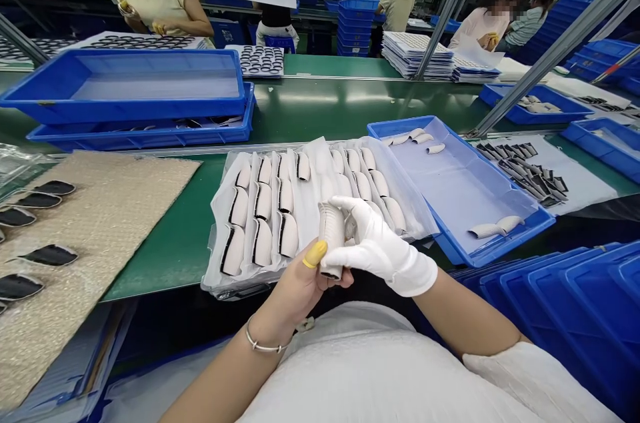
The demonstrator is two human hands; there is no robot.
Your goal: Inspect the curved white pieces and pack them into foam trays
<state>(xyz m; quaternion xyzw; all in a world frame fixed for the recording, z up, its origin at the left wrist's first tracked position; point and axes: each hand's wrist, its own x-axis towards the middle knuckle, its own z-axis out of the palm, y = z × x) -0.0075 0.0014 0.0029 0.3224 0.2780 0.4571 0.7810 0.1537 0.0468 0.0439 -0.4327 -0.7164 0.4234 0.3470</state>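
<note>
Both my hands grip one curved, cream-coloured ribbed piece (332, 236) with a dark lower end, held upright before my body. My left hand (305, 276), with a yellow cover on the thumb, pinches it low on its left side. Around its right side curls my right hand (373, 246) in a white glove, thumb and fingers closed on it. Just behind them lies a tray lined with white sheet (310, 203), carrying rows of similar pale pieces (263, 243), many with black edges. What exactly the piece is, I cannot tell.
At right, a blue tray (450, 236) holds a few pale pieces. Black-edged pieces (535, 176) lie on paper beyond it. On the left are a beige mat (100, 209) with dark pieces and stacked blue trays (125, 86). A metal post (540, 63) slants at right. Several people work behind.
</note>
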